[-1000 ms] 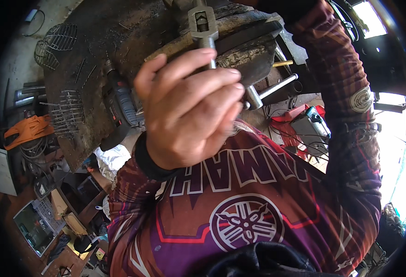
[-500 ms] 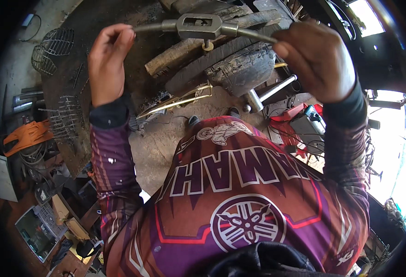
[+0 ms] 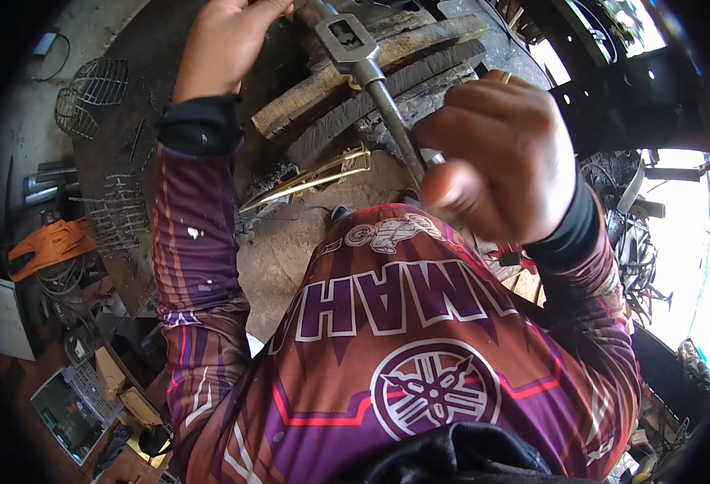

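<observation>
A grey metal tap wrench [image 3: 347,39] slants from the top edge down toward the right, with a boxy slotted middle and a round handle on each side. My right hand [image 3: 504,153] is closed around its lower handle, thumb along the end. My left hand [image 3: 234,36] is up at the top edge, fingers curled in toward the upper handle; its fingertips and that handle's end are partly cut off. Beneath the wrench, a rough wooden beam [image 3: 290,113] and a dark curved slab [image 3: 331,133] lie at the workbench. What the wrench is fitted on is hidden.
Wire baskets [image 3: 101,81] and a grid of welded rods [image 3: 117,210] lie on the dark bench top [image 3: 177,48] at the left. Below the beam is a thin yellow metal frame [image 3: 314,177]. An orange cloth [image 3: 52,246] hangs at far left, above coiled cables.
The wrench has turned clockwise from nearly level to a steep slant. My left hand has moved up and away, my right hand down and toward me. The hammer is now mostly hidden behind my right hand.
</observation>
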Action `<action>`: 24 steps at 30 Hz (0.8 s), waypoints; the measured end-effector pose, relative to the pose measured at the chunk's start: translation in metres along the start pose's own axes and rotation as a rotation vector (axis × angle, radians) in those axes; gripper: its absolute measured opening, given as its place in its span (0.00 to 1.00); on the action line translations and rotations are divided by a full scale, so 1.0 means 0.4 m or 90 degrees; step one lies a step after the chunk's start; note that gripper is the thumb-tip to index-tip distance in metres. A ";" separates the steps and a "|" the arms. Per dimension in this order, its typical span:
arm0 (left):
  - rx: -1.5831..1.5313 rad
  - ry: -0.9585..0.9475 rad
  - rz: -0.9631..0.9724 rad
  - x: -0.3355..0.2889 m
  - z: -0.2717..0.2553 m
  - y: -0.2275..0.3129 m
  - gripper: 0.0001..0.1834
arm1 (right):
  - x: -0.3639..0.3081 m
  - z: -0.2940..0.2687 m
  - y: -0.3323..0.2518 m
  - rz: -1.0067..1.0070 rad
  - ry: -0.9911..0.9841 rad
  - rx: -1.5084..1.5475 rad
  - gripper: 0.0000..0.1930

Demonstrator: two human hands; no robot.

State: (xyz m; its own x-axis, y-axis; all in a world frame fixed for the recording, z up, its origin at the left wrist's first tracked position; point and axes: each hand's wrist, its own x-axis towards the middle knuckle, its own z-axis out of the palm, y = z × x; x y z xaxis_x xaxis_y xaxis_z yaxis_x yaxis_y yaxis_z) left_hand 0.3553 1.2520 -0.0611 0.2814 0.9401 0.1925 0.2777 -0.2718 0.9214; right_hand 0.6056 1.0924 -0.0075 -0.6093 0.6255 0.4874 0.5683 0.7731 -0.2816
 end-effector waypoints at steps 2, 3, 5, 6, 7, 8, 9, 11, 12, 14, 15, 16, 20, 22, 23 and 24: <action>0.078 0.056 0.078 -0.051 0.002 0.034 0.16 | 0.005 -0.005 0.044 0.065 0.041 0.068 0.24; 0.154 0.111 0.156 -0.088 0.004 0.058 0.16 | 0.029 -0.015 0.091 0.075 0.072 0.081 0.19; 0.208 0.108 0.322 -0.193 0.050 0.145 0.20 | 0.096 -0.012 0.156 0.108 0.061 0.006 0.15; 0.245 0.088 0.434 -0.231 0.077 0.192 0.22 | 0.129 -0.040 0.173 0.103 0.016 -0.041 0.24; 0.290 0.062 0.488 -0.269 0.108 0.221 0.23 | 0.154 -0.014 0.227 -0.051 0.065 -0.094 0.26; 0.332 0.038 0.547 -0.303 0.138 0.248 0.24 | 0.178 0.010 0.283 -0.204 0.112 -0.149 0.28; 0.367 0.042 0.510 -0.329 0.157 0.244 0.22 | 0.202 0.015 0.268 -0.175 0.036 -0.132 0.26; 0.434 0.065 0.440 -0.374 0.173 0.219 0.21 | 0.269 0.099 0.321 -0.335 0.052 -0.177 0.22; 0.455 0.091 0.463 -0.373 0.169 0.195 0.20 | 0.278 0.100 0.317 -0.338 0.051 -0.174 0.22; 0.471 0.138 0.491 -0.376 0.169 0.178 0.15 | 0.299 0.100 0.310 -0.297 -0.057 -0.137 0.17; 0.469 0.140 0.490 -0.377 0.167 0.178 0.15 | 0.294 0.096 0.308 -0.298 -0.060 -0.136 0.17; 0.465 0.132 0.482 -0.378 0.158 0.179 0.12 | 0.282 0.088 0.305 -0.276 -0.064 -0.141 0.16; 0.396 0.149 0.492 -0.386 0.107 0.109 0.09 | 0.197 0.023 0.312 -0.205 -0.021 -0.212 0.15; 0.340 0.198 0.441 -0.402 0.065 0.054 0.10 | 0.169 0.007 0.293 -0.166 -0.048 -0.204 0.14; 0.305 0.185 0.415 -0.395 0.041 0.045 0.10 | 0.142 -0.026 0.279 -0.102 -0.075 -0.226 0.14; 0.250 0.181 0.423 -0.369 0.028 0.031 0.11 | 0.115 -0.040 0.273 -0.124 -0.010 -0.220 0.13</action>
State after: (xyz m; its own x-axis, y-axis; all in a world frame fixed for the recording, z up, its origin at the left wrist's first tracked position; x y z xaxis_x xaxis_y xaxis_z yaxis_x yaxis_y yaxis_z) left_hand 0.3273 1.1076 -0.0819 0.2715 0.5599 0.7828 0.4507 -0.7926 0.4107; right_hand 0.6485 1.2039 -0.0028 -0.7307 0.4740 0.4913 0.5922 0.7981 0.1108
